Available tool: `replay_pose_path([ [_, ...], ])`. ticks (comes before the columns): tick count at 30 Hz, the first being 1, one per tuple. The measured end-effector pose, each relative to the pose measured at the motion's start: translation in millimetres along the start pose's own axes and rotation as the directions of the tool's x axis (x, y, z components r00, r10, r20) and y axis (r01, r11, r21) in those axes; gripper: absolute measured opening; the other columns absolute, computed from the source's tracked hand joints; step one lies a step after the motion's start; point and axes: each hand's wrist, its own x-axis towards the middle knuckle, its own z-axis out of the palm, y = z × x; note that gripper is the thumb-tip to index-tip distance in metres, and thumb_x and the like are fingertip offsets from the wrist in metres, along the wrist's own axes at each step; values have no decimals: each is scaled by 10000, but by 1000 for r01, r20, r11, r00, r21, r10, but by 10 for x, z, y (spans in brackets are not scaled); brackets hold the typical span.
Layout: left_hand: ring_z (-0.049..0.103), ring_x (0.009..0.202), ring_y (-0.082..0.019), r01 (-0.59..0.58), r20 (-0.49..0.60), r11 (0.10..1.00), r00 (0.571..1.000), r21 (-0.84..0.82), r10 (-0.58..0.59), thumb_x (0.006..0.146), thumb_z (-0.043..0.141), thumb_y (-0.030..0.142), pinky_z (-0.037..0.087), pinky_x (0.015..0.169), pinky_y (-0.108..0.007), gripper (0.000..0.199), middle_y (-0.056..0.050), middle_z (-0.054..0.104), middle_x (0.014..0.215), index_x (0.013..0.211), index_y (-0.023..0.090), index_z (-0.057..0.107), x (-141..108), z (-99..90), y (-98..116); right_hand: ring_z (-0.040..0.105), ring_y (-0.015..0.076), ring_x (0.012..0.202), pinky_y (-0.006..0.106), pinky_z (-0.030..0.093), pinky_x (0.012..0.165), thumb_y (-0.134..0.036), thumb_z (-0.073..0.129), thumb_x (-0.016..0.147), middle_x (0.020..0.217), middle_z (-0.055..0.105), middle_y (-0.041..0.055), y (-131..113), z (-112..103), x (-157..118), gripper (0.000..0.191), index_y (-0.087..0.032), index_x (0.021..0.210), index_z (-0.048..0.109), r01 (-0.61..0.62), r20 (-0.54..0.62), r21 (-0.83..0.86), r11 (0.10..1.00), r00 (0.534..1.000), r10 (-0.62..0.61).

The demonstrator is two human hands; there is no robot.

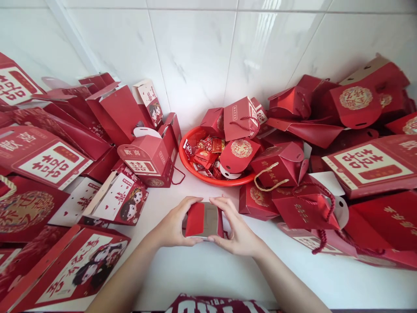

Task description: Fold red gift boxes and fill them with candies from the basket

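Note:
Between my two hands is a small red gift box (196, 218), its grey-brown bottom or inner panel facing up towards me. My left hand (174, 224) wraps round its left side, with fingers along the far edge and thumb along the near edge. On the opposite side, my right hand (239, 228) grips it the same way. A dark red cord shows beside the right palm. Just beyond the hands, a red-orange plastic basin (187, 167) holds wrapped sweets (205, 156) and a few red boxes. What the box contains, if anything, cannot be seen.
Red gift boxes crowd the left, including a white-fronted box with cartoon figures (114, 198) and a handled box (145, 156). More boxes with rope handles (276, 167) pile up on the right. A tiled wall (195, 56) rises behind the white table (195, 269).

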Motion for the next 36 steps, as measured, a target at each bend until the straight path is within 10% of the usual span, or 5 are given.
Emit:
replay_pose_path([
  [6, 434, 1347, -347, 3, -65, 994, 998, 105, 4, 650, 830, 429, 394, 1127, -487, 941, -143, 411, 1462, 1437, 251, 344, -25, -144, -79, 397, 296, 1388, 502, 421, 1107, -307, 526, 946, 1472, 369, 156, 45, -18, -9, 429, -243, 1367, 472, -78, -130, -102, 992, 989, 65],
  [15, 449, 1341, -326, 24, -58, 993, 998, 112, -18, 662, 824, 435, 392, 1129, -465, 986, -121, 409, 1475, 1472, 264, 289, -25, -186, -137, 41, 305, 1519, 566, 196, 1209, -552, 479, 950, 1651, 51, 117, 108, 80, -6, 894, -227, 1580, -67, -125, 159, -348, 929, 969, 190],
  [22, 490, 1287, -312, -32, -68, 998, 997, 54, 35, 642, 832, 461, 419, 1099, -444, 983, -124, 448, 1418, 1454, 257, 317, 17, -57, -120, -28, 297, 1520, 537, 160, 1214, -645, 442, 922, 1642, -79, 160, 212, 94, -18, 1000, -189, 1551, -188, -89, 179, -246, 965, 974, 136],
  [36, 193, 1476, -400, -138, -198, 979, 974, -149, 107, 647, 839, 469, 372, 1108, -542, 941, -219, 133, 1590, 1387, 219, 313, -22, 128, -63, 473, 335, 1283, 477, 491, 983, -667, 670, 759, 1442, 332, 184, 269, 87, -2, 1162, -263, 1566, -62, -109, 100, -162, 981, 987, 126],
])
